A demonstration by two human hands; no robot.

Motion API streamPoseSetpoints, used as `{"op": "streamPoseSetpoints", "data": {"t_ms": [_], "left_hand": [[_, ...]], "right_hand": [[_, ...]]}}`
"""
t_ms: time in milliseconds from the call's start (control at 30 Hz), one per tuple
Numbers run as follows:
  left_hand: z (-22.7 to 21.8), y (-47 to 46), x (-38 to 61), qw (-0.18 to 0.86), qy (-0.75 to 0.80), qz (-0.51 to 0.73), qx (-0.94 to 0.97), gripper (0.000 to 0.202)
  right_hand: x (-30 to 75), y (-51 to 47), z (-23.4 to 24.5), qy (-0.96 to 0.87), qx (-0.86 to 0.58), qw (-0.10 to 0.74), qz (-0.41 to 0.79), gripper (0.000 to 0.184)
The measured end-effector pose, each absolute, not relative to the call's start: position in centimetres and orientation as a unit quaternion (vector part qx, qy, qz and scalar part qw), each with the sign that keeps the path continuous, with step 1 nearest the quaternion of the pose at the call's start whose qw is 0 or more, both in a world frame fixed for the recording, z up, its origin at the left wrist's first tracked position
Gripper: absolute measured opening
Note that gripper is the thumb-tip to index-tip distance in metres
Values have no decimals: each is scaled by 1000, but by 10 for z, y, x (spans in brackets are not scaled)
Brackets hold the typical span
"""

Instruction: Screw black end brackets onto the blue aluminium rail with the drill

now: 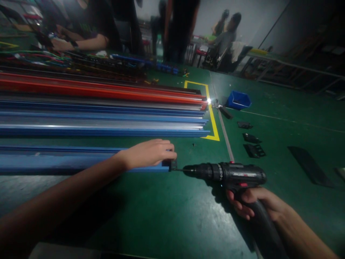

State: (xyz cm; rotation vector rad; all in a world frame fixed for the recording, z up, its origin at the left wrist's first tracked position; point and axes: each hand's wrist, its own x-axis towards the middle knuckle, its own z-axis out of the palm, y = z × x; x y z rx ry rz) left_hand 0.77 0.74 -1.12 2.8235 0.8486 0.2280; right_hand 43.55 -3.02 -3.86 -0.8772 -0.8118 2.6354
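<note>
My right hand (250, 205) is wrapped around the handle of a black cordless drill (239, 174), which lies level and points left. Its long thin bit (179, 169) reaches a small black end cap (174, 164) at the right end of a blue metal profile (81, 158). My left hand (152, 153) rests over that end of the profile, its fingers curled down on the end cap and holding it there. The fingertips are partly hidden behind the hand.
Several blue and red profiles (107, 126) lie side by side beyond, near yellow tape (215, 129). At right are a blue bin (239, 100), pliers-like tool (225, 111), black end pieces (254, 150) and a dark flat strip (308, 165). A co-worker (88, 32) sits across, by wires (54, 57).
</note>
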Motion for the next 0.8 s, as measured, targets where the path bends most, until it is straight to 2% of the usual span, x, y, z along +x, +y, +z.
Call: {"op": "streamPoseSetpoints", "data": {"t_ms": [800], "left_hand": [[-17, 9, 6, 95, 283, 79, 951, 30]], "right_hand": [[438, -30, -39, -284, -337, 125, 889, 34]]}}
